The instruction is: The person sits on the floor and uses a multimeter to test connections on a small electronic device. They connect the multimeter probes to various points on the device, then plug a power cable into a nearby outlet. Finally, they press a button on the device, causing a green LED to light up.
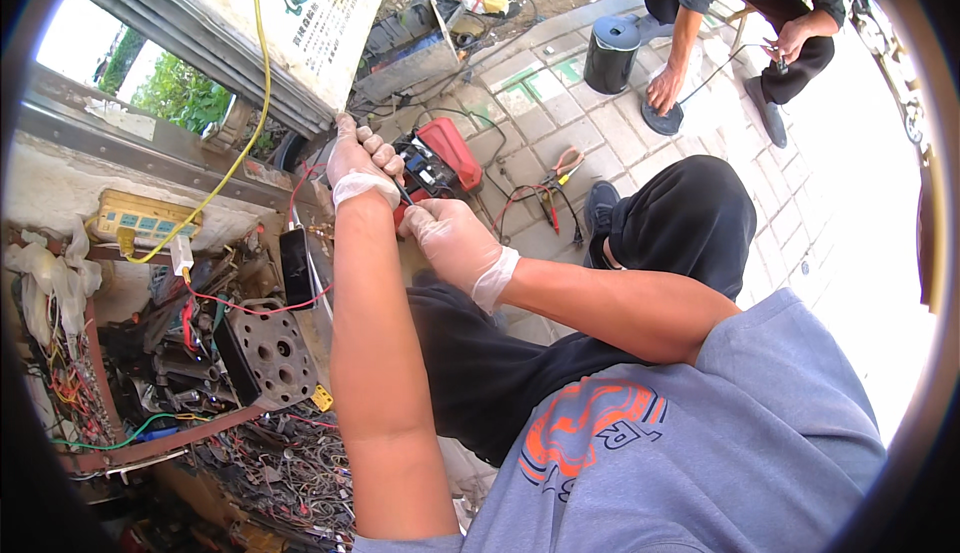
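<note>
Both my hands wear thin translucent gloves. My left hand (365,161) is closed in a fist, thumb up, just below the lower corner of the white printed panel. Close by, to the right and nearer, my right hand (455,241) is closed with its fingers pinched together. A thin dark piece (404,194), like a short rod or cable, runs between the two hands; its ends are hidden in my fingers. Just beyond them on the paving lies a red and black device (447,156) with its inside showing. A phone-like black slab (296,267) with a cable leans left of my left forearm.
Clamp-ended leads (549,198) and orange-handled pliers (567,162) lie on the paving. A yellow power strip (148,218) is on the left wall, above a perforated metal block (272,353) and tangled wires (290,468). At upper right, a co-worker's hand (664,90) touches a black disc beside a black cylinder (612,55).
</note>
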Available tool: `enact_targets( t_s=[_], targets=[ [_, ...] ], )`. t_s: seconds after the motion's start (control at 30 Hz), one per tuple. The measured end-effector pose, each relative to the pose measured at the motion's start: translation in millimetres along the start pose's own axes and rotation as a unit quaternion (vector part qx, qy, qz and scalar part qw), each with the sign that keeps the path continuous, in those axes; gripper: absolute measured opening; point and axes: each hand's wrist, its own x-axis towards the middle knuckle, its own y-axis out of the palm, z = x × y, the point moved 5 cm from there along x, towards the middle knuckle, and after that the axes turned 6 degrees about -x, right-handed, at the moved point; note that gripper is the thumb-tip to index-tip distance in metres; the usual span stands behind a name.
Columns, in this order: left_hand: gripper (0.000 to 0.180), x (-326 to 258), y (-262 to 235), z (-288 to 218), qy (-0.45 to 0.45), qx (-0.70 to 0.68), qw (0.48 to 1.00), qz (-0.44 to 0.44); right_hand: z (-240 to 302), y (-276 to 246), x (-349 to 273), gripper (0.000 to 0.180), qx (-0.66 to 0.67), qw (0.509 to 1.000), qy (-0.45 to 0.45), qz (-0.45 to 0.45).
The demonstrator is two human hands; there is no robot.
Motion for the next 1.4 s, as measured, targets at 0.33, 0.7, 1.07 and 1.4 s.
enact_targets(
  t_s=[0.33,0.7,1.07,1.4],
  targets=[
    [0.04,-58.2,7.0,-22.1,0.037,0.08,0.945,0.316,-14.6,-7.1,-10.7,0.025,0.149,0.977,0.088,0.124],
    [0.026,-136.7,-15.9,19.1,0.173,0.406,0.79,0.427,-71.9,-26.8,-10.1,0.024,0.087,0.982,-0.029,0.167],
    [0.048,-115.5,-42.5,35.2,0.074,0.33,0.851,0.401,-90.4,-14.7,-24.1,0.024,0.183,0.957,0.102,0.199],
    [0.059,-98.3,-72.5,67.7,-0.144,0.186,0.935,0.266,-114.6,-34.8,-36.9,0.019,-0.279,0.933,-0.174,0.145]
  ],
)
